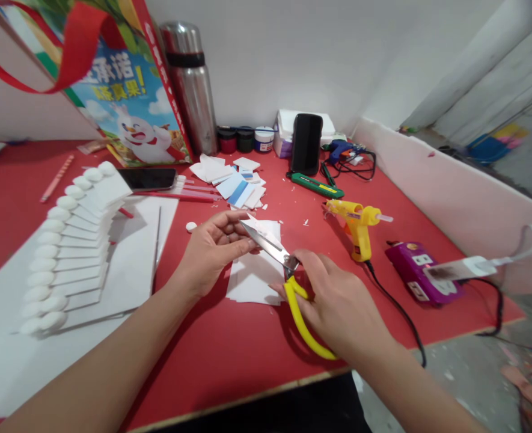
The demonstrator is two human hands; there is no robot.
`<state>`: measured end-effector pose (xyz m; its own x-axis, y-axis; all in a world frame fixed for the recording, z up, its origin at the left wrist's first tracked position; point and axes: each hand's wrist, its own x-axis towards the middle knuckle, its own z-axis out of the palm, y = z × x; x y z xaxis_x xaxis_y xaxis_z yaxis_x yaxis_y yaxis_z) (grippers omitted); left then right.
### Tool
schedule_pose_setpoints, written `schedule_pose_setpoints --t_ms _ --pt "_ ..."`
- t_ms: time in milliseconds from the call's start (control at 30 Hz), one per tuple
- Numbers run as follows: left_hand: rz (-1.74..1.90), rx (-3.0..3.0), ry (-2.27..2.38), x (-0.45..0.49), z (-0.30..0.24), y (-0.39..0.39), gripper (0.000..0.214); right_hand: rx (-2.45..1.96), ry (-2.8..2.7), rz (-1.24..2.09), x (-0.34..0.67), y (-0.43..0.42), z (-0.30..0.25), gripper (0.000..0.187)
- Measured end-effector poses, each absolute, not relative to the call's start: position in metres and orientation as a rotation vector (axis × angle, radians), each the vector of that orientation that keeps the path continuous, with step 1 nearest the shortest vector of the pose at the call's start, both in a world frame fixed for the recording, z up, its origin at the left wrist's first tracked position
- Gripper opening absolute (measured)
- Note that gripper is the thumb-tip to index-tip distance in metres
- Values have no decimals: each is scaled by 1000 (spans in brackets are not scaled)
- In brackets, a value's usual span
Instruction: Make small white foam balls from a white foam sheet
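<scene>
My right hand (338, 307) grips yellow-handled scissors (288, 282) over the red table (229, 355); the blades point up and left. My left hand (214, 246) is curled around a small white piece (250, 218) right at the blade tips, fingers pinched on it. Under both hands lie white paper sheets (252, 279). To the left stands a white stepped paper model with rounded white tips (74, 240) on a large white sheet.
A yellow glue gun (358, 222) with a black cord, a purple box (421, 273), a green knife (317, 184), an upright phone (306, 144), paint jars (245, 139), a steel flask (193, 84), a colourful bag (125, 102), a flat phone (147, 178) and white-blue scraps (236, 180).
</scene>
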<state>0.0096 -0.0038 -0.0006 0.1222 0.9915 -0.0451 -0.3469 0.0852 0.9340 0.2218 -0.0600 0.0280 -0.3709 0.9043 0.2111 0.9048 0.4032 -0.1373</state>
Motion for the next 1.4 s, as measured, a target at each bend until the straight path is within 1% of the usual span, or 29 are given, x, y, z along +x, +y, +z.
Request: schedule_pose_setpoints --t_ms 233,400,533,667,767,833,967,1067,1133,1300,1400 --pt "1187 959 884 10 0 -5 43 -1567 -2388 -46 224 -64 24 39" --pt "1163 949 884 11 1 -6 46 -1596 -2359 78 226 -66 24 33" --pt "1166 941 885 12 4 -5 42 -1820 -2174 232 237 -58 30 28" --pt "1175 944 852 12 6 -5 38 -2155 -2118 152 246 -41 40 32" --pt "1184 956 858 11 6 -5 40 -2325 -2149 86 239 -27 43 23" --pt "1188 968 863 10 6 -6 42 -2352 -2196 58 230 -19 43 21" --pt "1194 983 824 8 7 -6 42 -2320 -2254 64 220 -9 36 20" --pt "1191 988 809 8 8 -6 41 -2269 -2221 103 225 -9 29 25" --pt "1188 981 803 8 9 -6 42 -2137 -2183 134 234 -14 24 31" --pt "1191 922 834 10 9 -6 41 -1624 -2100 181 254 -33 21 42" --pt "1237 945 876 12 7 -5 40 -1540 -2095 220 255 -45 24 46"
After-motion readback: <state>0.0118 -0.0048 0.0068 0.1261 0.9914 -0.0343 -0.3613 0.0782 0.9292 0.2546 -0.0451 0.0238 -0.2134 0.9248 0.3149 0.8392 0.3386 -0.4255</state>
